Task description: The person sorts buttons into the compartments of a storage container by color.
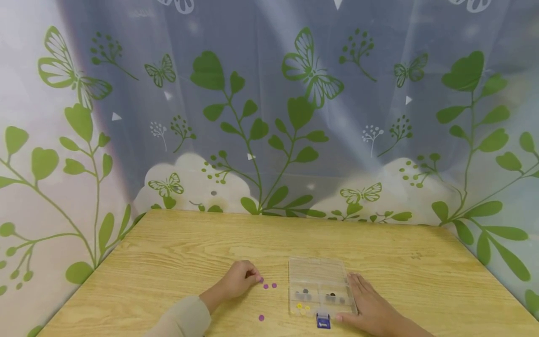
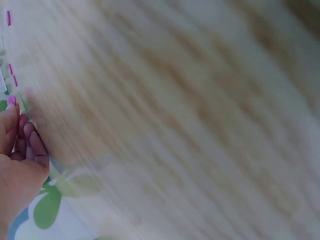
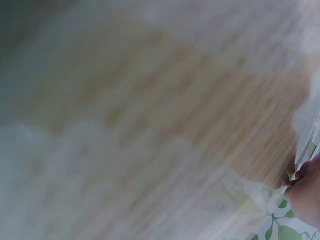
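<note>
My left hand point(image 1: 240, 281) pinches a small purple button-like disc point(image 1: 261, 280) between thumb and fingertip, close over the table. In the left wrist view the disc point(image 2: 12, 100) shows pink at the fingertips. Two more purple discs point(image 1: 274, 285) lie just right of this hand, and another point(image 1: 261, 318) is nearer the front. To the right stands a clear plastic compartment box point(image 1: 317, 269) with a blue latch point(image 1: 323, 321) at its front. My right hand point(image 1: 370, 304) rests along the box's right side, fingers extended, thumb at the front edge by the latch.
Inside the box, yellow pieces point(image 1: 300, 306) lie in the front left part and dark pieces point(image 1: 332, 295) farther back. The wood-grain table point(image 1: 202, 243) reaches back to a curtain point(image 1: 269, 117) printed with leaves and butterflies, which also hangs at both sides.
</note>
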{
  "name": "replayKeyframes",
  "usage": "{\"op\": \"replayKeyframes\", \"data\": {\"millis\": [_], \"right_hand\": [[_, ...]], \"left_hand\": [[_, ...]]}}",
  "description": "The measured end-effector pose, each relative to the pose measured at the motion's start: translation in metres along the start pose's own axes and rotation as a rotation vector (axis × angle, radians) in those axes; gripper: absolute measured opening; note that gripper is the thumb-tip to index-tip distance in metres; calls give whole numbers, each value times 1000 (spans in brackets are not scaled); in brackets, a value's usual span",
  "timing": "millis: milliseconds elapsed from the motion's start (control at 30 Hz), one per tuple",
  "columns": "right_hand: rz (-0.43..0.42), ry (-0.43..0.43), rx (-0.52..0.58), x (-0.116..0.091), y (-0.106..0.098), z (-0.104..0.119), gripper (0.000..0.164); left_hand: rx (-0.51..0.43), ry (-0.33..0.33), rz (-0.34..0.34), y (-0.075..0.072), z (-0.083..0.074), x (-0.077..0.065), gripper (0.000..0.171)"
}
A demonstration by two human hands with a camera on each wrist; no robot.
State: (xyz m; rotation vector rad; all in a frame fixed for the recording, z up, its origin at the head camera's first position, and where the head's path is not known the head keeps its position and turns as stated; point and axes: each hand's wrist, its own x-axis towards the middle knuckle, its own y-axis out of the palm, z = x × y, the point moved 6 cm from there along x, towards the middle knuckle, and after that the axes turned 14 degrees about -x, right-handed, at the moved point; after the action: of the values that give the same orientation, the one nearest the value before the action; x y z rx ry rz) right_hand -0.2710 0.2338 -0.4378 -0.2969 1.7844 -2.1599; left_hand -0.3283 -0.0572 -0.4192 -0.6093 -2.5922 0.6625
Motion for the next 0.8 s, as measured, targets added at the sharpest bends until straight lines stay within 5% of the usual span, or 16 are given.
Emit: {"op": "replayKeyframes", "data": {"millis": [800], "right_hand": [[-29,-2,-32,0,0,0,102]], "left_hand": [[-79,-28,-13,3,-12,1,12]]}}
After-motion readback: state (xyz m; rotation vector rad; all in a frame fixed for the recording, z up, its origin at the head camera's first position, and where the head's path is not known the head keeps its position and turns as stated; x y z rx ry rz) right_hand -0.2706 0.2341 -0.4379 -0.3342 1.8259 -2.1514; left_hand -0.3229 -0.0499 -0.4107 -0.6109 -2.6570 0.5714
